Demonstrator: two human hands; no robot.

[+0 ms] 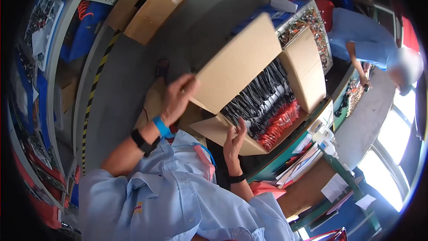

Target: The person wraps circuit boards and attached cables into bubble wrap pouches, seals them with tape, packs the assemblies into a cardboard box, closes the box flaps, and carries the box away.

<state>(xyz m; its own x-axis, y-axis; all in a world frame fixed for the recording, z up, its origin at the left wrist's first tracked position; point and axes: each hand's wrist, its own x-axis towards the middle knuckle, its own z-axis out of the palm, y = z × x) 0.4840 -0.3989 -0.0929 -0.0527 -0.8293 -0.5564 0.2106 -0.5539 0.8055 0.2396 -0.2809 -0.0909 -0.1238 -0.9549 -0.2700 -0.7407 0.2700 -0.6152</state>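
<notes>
An open cardboard box [292, 122] sits tilted in front of me, packed with rows of bundled black cables [258, 91] and red pieces [281, 125] along one side. My left hand [180, 93], with a blue band and a black watch at the wrist, has its fingers closed at the edge of the large raised box flap [240, 64]. By the near wall of the box, my right hand [235, 143] is held with its fingers stretched upward, touching or close to the cardboard. Another box flap [305, 69] stands folded outward on the far side.
A co-worker in a blue shirt [361, 31] is at a bench [374, 102] on the right. Behind the box is a tray of colourful wired parts [312, 20]. Cardboard boxes [156, 11] stand upper left, near yellow-black floor tape [96, 78] and shelving [84, 71]. Papers [298, 169] lie beside the box.
</notes>
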